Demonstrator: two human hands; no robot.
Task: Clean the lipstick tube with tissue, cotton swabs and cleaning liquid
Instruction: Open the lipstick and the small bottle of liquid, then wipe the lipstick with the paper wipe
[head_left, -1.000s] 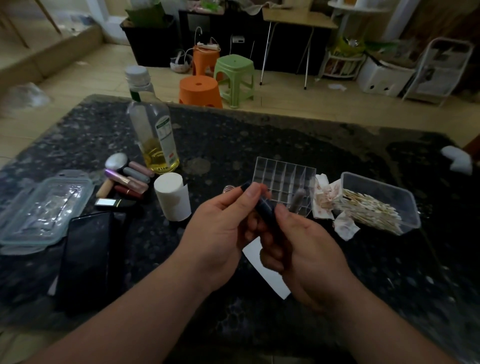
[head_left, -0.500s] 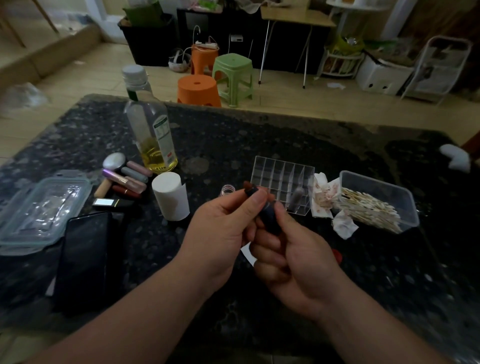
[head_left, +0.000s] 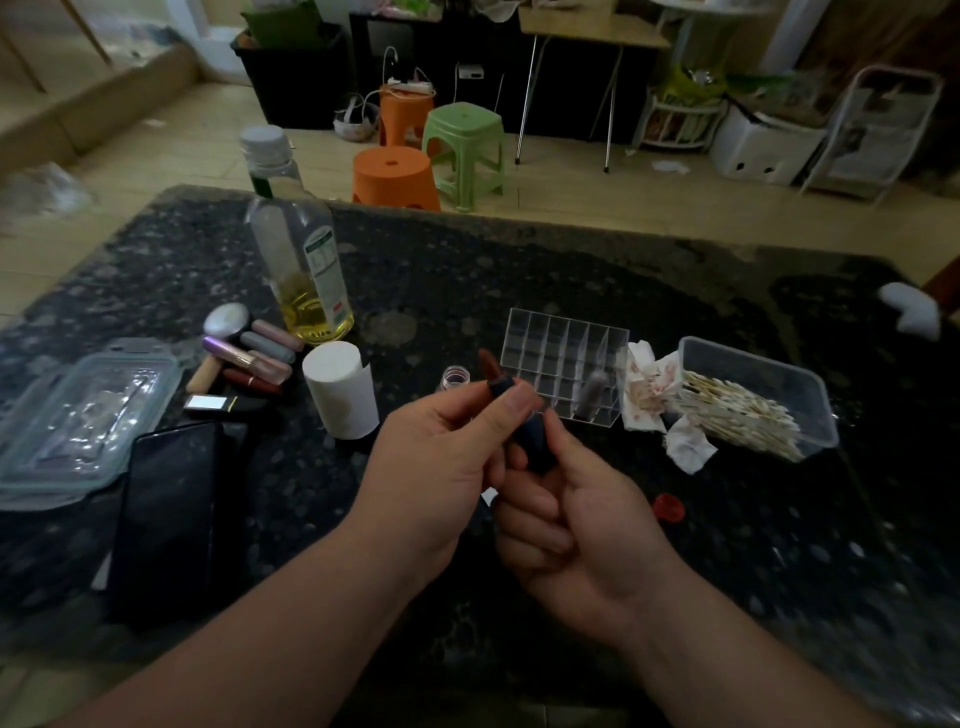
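**A:** Any writing you can read on the left?

**B:** None. A clear clip-lock container (head_left: 78, 410) lies at the left edge of the table (head_left: 467, 291). A black phone (head_left: 166, 514) lies just beside it, screen dark. Behind the phone is a cluster of spare lipsticks (head_left: 249, 358) in pink, purple, grey and red. No brand shows on any of them.

**A:** And the bottle?

**B:** The bottle (head_left: 301, 270) stands upright behind them, grey cap on, with a little yellow liquid at the bottom. Its label is green and white, but the print is too small to read. A white tissue roll (head_left: 340, 389) stands on end in front of it.

**A:** Where is the lipstick tube?

**B:** The lipstick tube (head_left: 530, 441) is held above the table, mid-frame. It is tilted, with its red bullet pointing away and to the left. The left hand (head_left: 441, 467) pinches the upper end between thumb and forefinger. The right hand (head_left: 582, 530) has its fingers (head_left: 540, 512) curled round the dark blue barrel below. A small clear jar (head_left: 453, 376) stands just beyond the left hand.

**A:** What's further right?

**B:** A clear acrylic organizer (head_left: 563, 358) with a grid of cells, and one dark tube standing in a front cell. Stained tissues (head_left: 649, 384) lie crumpled between it and a clear tub (head_left: 810, 410) of cotton swabs (head_left: 737, 410). A red cap (head_left: 668, 507) lies on the table to the right of the right hand.
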